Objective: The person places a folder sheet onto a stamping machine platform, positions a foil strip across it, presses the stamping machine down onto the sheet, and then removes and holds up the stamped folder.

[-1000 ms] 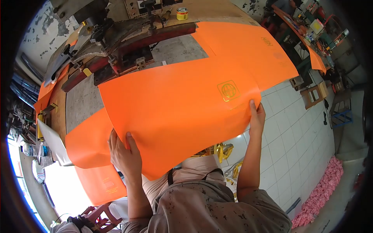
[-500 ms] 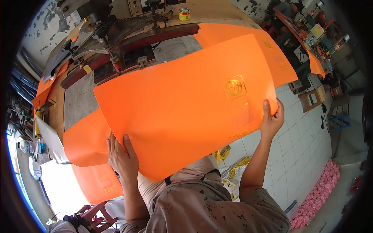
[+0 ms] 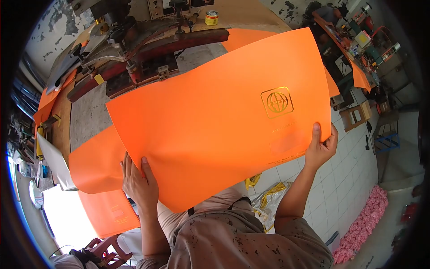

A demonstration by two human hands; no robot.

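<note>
A large orange sheet point(image 3: 215, 121) is stretched between my two hands, bent slightly, with a gold globe emblem point(image 3: 277, 102) near its right side. My left hand point(image 3: 139, 181) grips its lower left edge, thumb on top and fingers behind. At the right edge my right hand point(image 3: 321, 145) pinches it, thumb on the front. Under and behind it, another orange sheet point(image 3: 96, 159) shows at the left, and more orange point(image 3: 251, 38) shows at the top right. The dark red press frame point(image 3: 188, 44) stands just beyond the held sheet.
A yellow tin point(image 3: 212, 18) stands on the wooden table point(image 3: 255, 13). A printed orange sheet point(image 3: 109, 213) hangs low at left. Pink bundled material point(image 3: 363, 224) lies on the tiled floor at right, near a wooden stool point(image 3: 357, 115). Another person point(image 3: 329, 14) is at the far bench.
My right hand has moved right and slightly down, drawing the sheet flatter and raising its upper right corner. The emblem now faces me more fully. My left hand has shifted slightly left, still gripping.
</note>
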